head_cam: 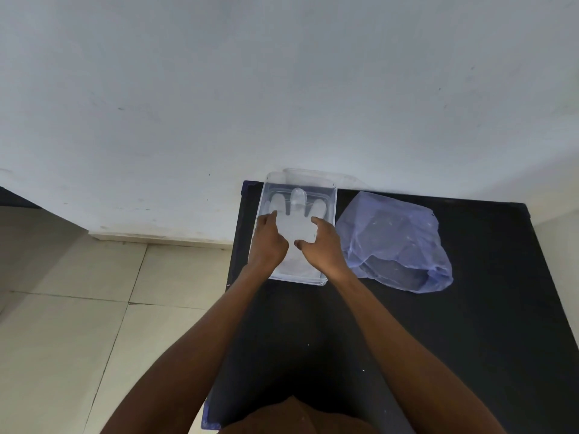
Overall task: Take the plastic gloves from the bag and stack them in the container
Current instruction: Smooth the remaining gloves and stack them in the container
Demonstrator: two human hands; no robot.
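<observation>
A clear glove (297, 227) lies flat in the container (331, 214); the left hand (268, 242) and right hand (324, 245) press it open-palmed, grasping nothing. The bag (398, 242) apparently holds more.

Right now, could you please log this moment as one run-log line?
step: laying glove flat in container | left hand: on glove | right hand: on glove | bag: right of container
</observation>
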